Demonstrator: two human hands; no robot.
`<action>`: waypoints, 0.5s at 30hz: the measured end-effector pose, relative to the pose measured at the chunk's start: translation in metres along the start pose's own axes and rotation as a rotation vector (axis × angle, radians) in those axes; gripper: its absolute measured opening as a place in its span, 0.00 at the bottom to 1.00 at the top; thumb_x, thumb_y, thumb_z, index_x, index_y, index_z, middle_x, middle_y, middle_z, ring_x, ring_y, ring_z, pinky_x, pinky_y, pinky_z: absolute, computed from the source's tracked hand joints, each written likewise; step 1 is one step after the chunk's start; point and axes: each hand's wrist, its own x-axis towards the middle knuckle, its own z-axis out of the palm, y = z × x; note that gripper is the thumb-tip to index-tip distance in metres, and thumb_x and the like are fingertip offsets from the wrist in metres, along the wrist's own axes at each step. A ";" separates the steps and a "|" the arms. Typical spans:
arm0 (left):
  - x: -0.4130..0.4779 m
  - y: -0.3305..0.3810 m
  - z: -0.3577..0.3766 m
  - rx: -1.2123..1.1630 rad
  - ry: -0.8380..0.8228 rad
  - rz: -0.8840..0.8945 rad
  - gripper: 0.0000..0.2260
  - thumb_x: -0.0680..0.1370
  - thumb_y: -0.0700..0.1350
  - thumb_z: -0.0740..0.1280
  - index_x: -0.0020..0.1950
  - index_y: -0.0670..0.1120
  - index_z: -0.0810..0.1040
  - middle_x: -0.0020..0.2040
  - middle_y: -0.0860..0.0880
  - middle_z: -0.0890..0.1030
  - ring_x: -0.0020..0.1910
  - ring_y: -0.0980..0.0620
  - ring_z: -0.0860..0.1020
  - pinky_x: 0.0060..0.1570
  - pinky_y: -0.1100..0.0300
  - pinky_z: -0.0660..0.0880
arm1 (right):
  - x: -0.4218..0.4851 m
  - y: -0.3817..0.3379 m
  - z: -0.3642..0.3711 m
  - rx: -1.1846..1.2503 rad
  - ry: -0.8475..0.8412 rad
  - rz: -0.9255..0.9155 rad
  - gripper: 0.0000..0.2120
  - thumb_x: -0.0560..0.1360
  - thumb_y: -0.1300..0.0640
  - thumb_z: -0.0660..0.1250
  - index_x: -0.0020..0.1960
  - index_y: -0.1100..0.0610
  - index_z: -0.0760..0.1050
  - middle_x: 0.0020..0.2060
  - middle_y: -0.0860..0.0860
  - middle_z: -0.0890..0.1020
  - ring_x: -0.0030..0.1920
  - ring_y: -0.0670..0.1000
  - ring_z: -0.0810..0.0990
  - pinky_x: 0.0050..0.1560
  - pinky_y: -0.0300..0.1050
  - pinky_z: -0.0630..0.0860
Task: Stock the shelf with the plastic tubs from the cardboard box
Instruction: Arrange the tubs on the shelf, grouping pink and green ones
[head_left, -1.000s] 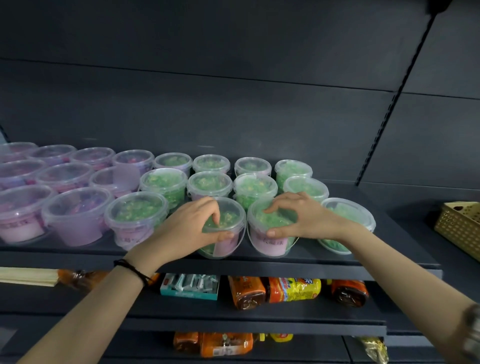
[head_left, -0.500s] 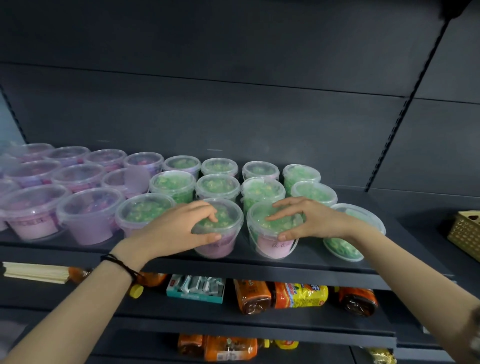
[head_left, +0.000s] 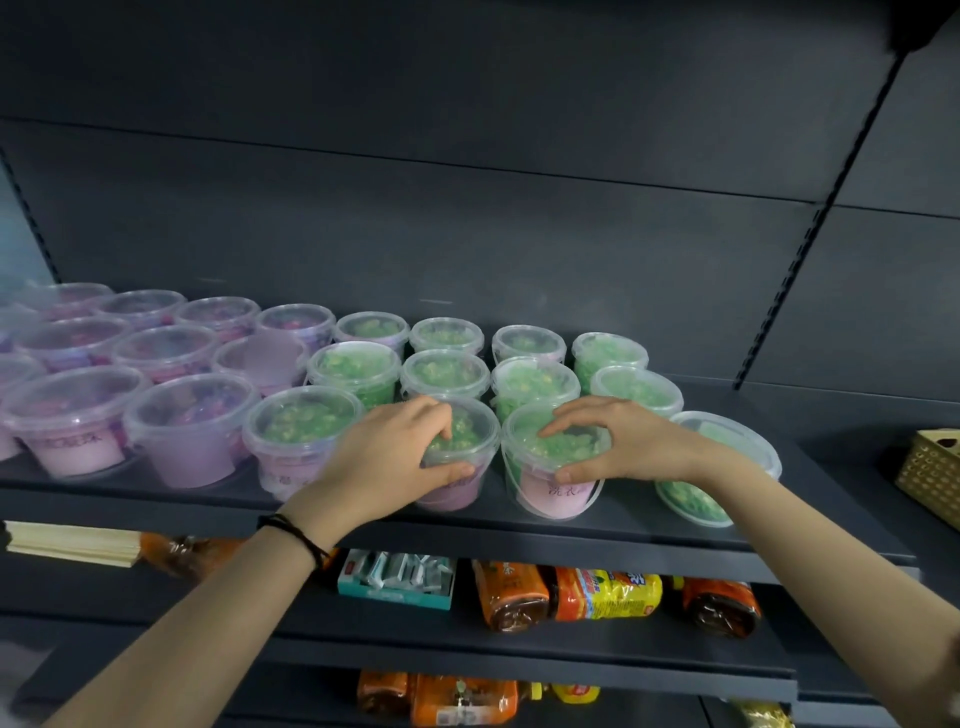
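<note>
Left hand (head_left: 384, 462) clasps one green tub (head_left: 470, 434), right hand (head_left: 623, 441) clasps the neighbouring tub (head_left: 556, 493), both at the shelf (head_left: 597, 540) front edge, likely squaring them into the row.

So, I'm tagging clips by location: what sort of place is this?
Probably a shop: dark grey metal shelving, rows of identical clear lidded plastic tubs, and orange and yellow packaged goods on the shelf below.
</note>
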 end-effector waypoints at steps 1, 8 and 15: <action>0.000 0.002 0.000 0.012 0.008 0.002 0.21 0.72 0.71 0.54 0.49 0.55 0.68 0.50 0.59 0.72 0.46 0.56 0.72 0.44 0.59 0.69 | 0.000 -0.002 0.000 -0.017 -0.003 0.008 0.21 0.66 0.39 0.74 0.57 0.33 0.74 0.62 0.37 0.71 0.63 0.37 0.67 0.63 0.29 0.62; -0.025 -0.034 -0.031 -0.091 0.109 -0.025 0.22 0.76 0.64 0.55 0.61 0.53 0.73 0.62 0.57 0.73 0.59 0.62 0.68 0.59 0.62 0.63 | 0.020 -0.044 0.014 -0.017 0.161 -0.100 0.23 0.69 0.41 0.72 0.63 0.39 0.73 0.69 0.43 0.69 0.68 0.38 0.63 0.69 0.31 0.57; -0.063 -0.105 -0.065 0.008 -0.031 -0.147 0.21 0.73 0.65 0.63 0.62 0.58 0.73 0.63 0.59 0.74 0.64 0.58 0.69 0.64 0.54 0.65 | 0.062 -0.099 0.048 -0.082 0.074 -0.177 0.26 0.71 0.43 0.72 0.67 0.46 0.73 0.66 0.44 0.73 0.66 0.44 0.69 0.68 0.41 0.65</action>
